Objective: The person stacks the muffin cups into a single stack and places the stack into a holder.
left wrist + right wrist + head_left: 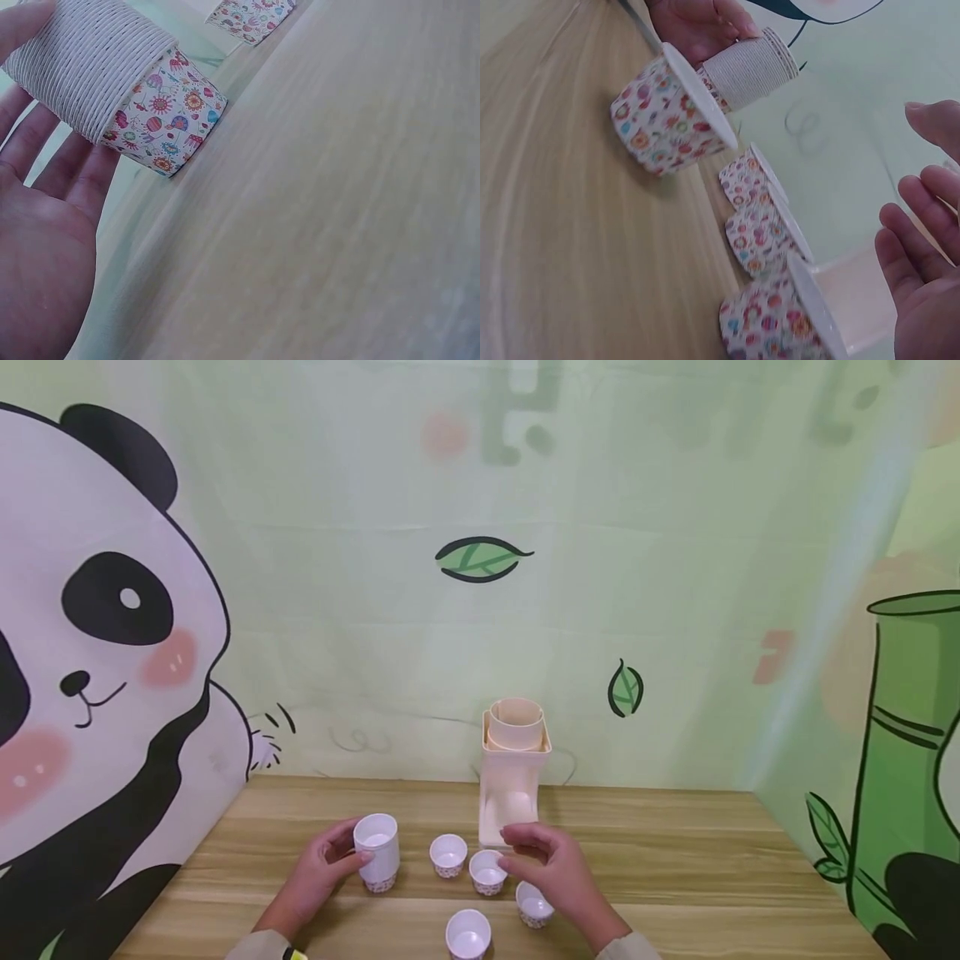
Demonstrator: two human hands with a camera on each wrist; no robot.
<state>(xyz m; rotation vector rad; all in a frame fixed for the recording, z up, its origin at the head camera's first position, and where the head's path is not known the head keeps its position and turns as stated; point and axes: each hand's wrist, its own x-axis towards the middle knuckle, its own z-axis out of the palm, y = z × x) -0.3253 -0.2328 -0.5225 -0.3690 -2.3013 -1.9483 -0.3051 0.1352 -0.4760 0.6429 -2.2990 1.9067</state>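
Observation:
My left hand [322, 870] grips a stack of nested white paper cups [379, 853], thumb on the near side and fingers around the far side. The stack stands upright with its base close over the table; many rims [97, 67] show above the bottom cup's colourful flower print [169, 116]. My right hand [557, 864] is over the loose cups, fingers loosely bent and apart, holding nothing. Its thumb overlaps the rim of a middle cup [487, 873] in the head view. Under the hand sits another cup [533, 907], partly hidden. Further cups stand to the left [448, 857] and nearest me [468, 935].
Behind the cups, a pale pink stand [510, 802] with a round tube [516, 727] on top is near the back of the wood-grain table [675, 860]. A printed cloth backdrop [337, 610] with a panda and leaves rises at the table's back and sides.

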